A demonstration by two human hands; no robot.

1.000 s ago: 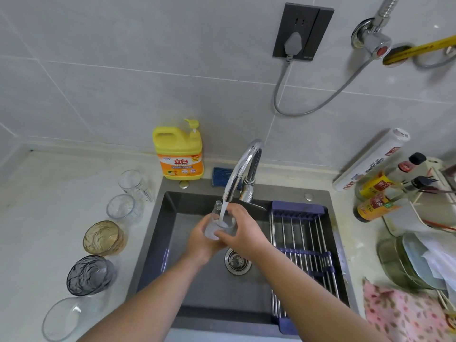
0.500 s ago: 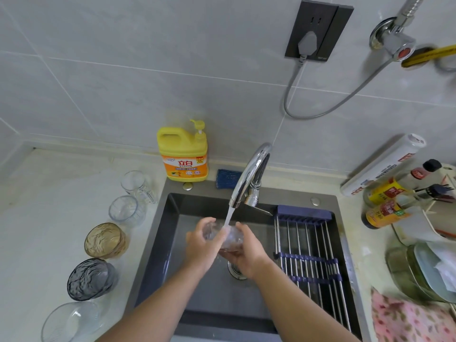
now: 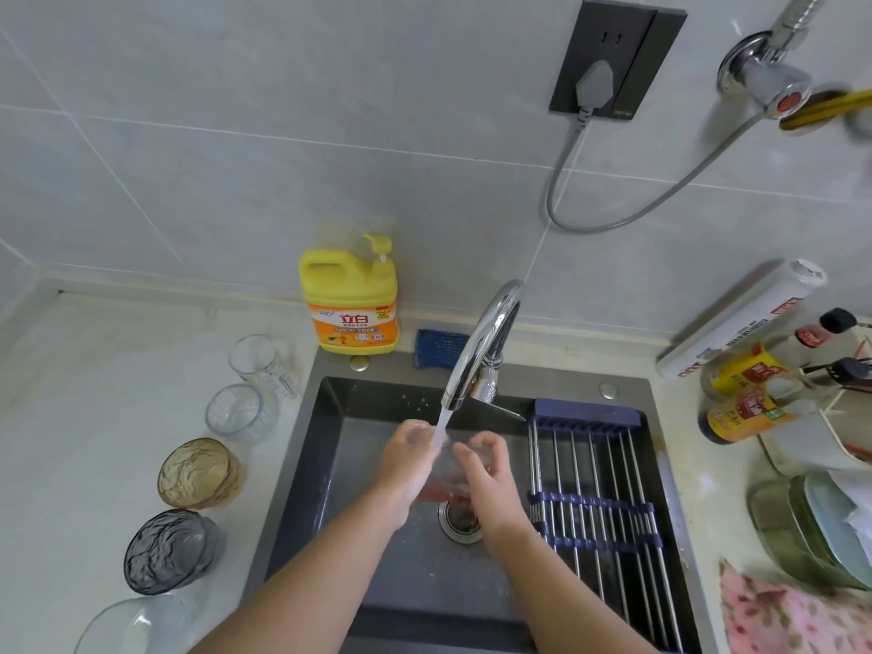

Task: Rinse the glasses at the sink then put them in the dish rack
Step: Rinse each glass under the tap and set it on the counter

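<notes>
Over the dark sink (image 3: 302, 493), my left hand (image 3: 406, 469) and my right hand (image 3: 486, 483) both grip a small clear glass (image 3: 446, 469), tipped on its side under the running stream from the chrome tap (image 3: 481, 346). The glass is blurred and mostly hidden by my fingers. Several more glasses line the counter to the left: a clear mug (image 3: 257, 358), a clear tumbler (image 3: 236, 413), an amber glass (image 3: 198, 472), a grey glass (image 3: 170, 552) and a clear bowl-shaped glass (image 3: 137, 625). The roll-up dish rack (image 3: 594, 502) with steel bars and blue ends spans the sink's right half and holds nothing.
A yellow detergent bottle (image 3: 351, 299) and a blue sponge (image 3: 439, 342) stand behind the sink. Sauce bottles (image 3: 750, 403), a white roll box (image 3: 741, 323), stacked dishes (image 3: 811, 526) and a pink cloth (image 3: 792, 616) crowd the right counter. A socket with cable (image 3: 608, 63) is on the wall.
The glass went from upright under the tap to tilted sideways and lower in the sink. Both hands shifted around it and turned it in the stream.
</notes>
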